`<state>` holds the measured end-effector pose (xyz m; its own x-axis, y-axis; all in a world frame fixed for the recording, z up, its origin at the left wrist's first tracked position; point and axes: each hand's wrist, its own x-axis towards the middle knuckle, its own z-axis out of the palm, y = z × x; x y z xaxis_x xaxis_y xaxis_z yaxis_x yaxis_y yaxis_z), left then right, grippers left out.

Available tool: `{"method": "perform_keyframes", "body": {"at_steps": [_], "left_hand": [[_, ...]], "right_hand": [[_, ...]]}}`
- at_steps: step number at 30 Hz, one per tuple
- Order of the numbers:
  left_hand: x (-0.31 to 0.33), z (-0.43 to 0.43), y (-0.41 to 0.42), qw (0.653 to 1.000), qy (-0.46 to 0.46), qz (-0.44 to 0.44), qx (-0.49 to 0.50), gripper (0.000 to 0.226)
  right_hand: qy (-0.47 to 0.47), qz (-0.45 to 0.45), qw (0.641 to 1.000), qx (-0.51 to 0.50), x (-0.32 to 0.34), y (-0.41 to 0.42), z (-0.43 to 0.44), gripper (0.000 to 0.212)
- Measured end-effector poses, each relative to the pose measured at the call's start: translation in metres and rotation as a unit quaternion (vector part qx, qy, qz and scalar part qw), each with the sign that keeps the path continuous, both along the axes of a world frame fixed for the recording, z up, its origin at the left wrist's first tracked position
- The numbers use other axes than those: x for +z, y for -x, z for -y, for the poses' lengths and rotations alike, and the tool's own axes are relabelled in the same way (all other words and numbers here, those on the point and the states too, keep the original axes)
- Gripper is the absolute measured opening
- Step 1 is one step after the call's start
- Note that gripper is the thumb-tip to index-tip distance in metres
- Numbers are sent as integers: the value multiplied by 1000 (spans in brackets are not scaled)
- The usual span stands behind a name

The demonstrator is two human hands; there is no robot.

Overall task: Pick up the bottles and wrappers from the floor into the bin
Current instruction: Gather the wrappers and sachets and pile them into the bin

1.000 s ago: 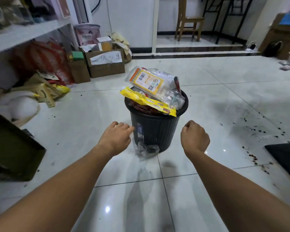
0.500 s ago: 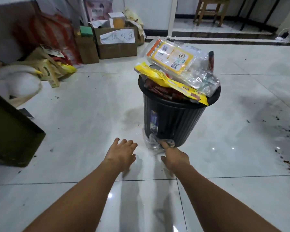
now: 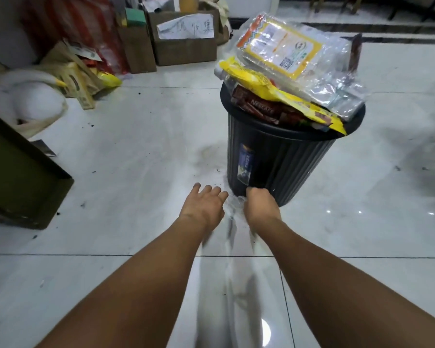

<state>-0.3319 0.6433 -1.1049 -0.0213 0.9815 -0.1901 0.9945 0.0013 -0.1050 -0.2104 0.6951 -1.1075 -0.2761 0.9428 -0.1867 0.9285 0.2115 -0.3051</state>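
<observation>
A black ribbed bin (image 3: 286,159) stands on the white tile floor, heaped over its rim with wrappers: a yellow packet (image 3: 274,94), a clear bag with a yellow label (image 3: 294,54) and red sachets (image 3: 259,109). A crumpled clear plastic bottle (image 3: 234,207) lies on the floor against the bin's base, mostly hidden. My right hand (image 3: 260,207) is down on that bottle with its fingers curled around it. My left hand (image 3: 204,205) hovers just left of the bottle, fingers apart and holding nothing.
Cardboard boxes (image 3: 186,38), a red bag (image 3: 73,28) and paper bags (image 3: 73,71) line the back left. A dark green box (image 3: 18,172) sits at the left edge, a white sack (image 3: 33,101) behind it. Dark specks dot the floor at right.
I have come closer to the bin and lowered both hands to its base. My right hand has reached the clear bottle and closed on it; my left hand opened beside it.
</observation>
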Motion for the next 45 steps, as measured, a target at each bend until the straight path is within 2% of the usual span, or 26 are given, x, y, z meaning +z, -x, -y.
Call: {"method": "perform_keyframes", "body": {"at_steps": [7,10,17,20,24,25,27,31,37,38,40,45], "left_hand": [[7,-4,-10,1000,2,-3,13,41],[11,-2,-11,1000,2,-3,24,43],[17,-3,-10,998,2,29,48,43],[19,-4,-13,993,7,85,80,41],[29,-3,-15,959,-52,219,173,16],[33,-3,-15,954,-69,224,188,22],[39,-3,-12,957,-89,198,194,30],[46,-1,0,977,-118,100,146,17],[55,13,6,982,-165,24,85,18],[59,13,6,980,-182,17,81,19],[68,11,4,971,-225,8,83,21],[82,12,1,963,-261,-27,58,17]], "right_hand": [[-16,-93,995,13,21,-6,-1,20],[-24,-125,990,62,28,-1,3,3],[-71,-183,973,119,42,1,13,22],[-74,-215,965,132,47,3,16,25],[-102,-260,951,135,56,8,20,16],[-113,-261,948,140,58,8,22,15],[-141,-247,946,155,59,7,24,16],[-184,-215,943,173,59,0,27,21],[-176,-136,962,160,67,1,27,7],[-175,-116,964,161,69,2,28,17],[-160,-94,968,171,74,5,31,30],[-80,-135,972,177,90,13,35,15]]}}
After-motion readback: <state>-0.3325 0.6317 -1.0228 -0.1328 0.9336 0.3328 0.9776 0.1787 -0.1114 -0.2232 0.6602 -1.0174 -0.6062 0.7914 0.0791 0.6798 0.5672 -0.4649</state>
